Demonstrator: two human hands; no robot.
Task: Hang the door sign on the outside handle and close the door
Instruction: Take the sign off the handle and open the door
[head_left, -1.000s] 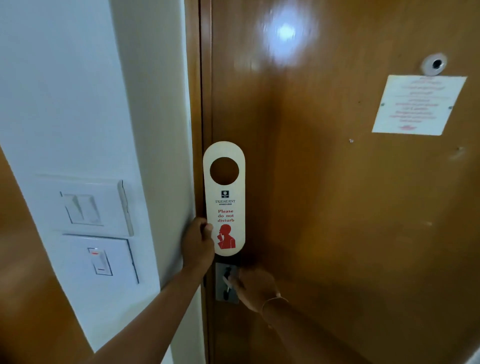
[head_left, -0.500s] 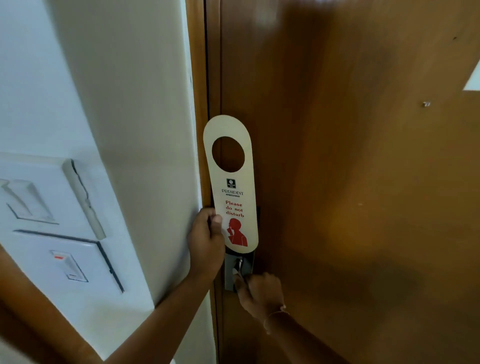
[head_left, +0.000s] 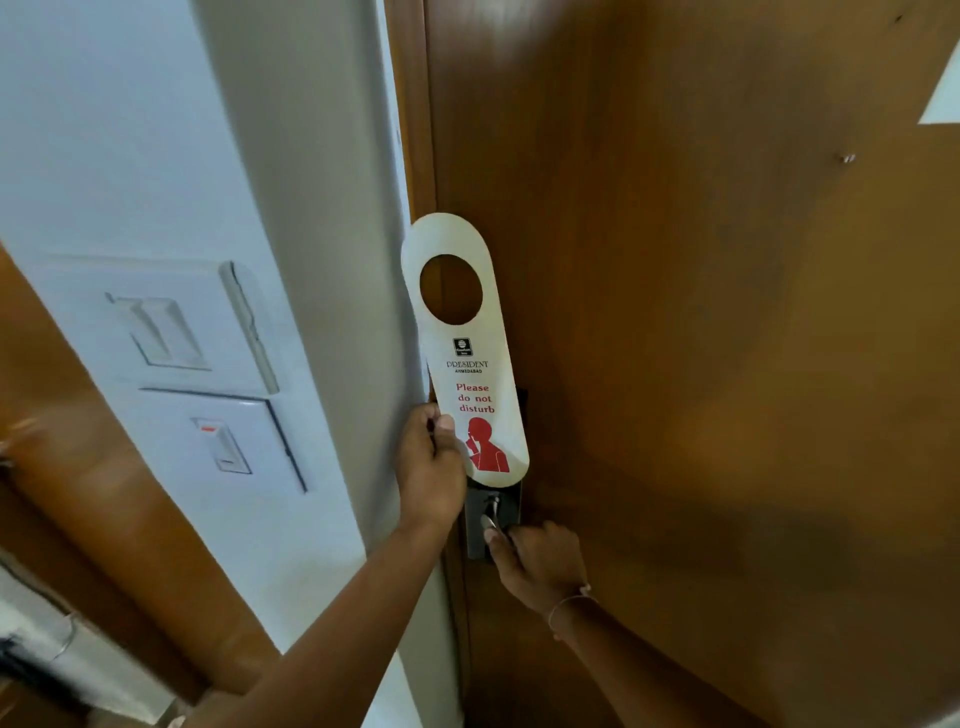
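A cream "Please do not disturb" door sign (head_left: 464, 358) with a round hole at its top stands upright in front of the brown wooden door (head_left: 701, 364). My left hand (head_left: 431, 467) pinches its lower left edge. Below the sign is a dark lock plate (head_left: 511, 506) with a metal handle (head_left: 491, 517). My right hand (head_left: 540, 564) is closed around that handle, hiding most of it. The door sits shut against its brown frame (head_left: 410, 130).
To the left, a white wall (head_left: 291, 208) carries two white switch plates (head_left: 171, 332) (head_left: 228, 441). A brown wooden panel (head_left: 78, 519) fills the lower left. A white notice corner (head_left: 943, 98) and a small screw (head_left: 847, 157) sit on the door's upper right.
The view has tilted down and moved closer to the door edge; the peephole and most of the notice left the frame. My right hand has settled onto the handle. The sign stays held upright.
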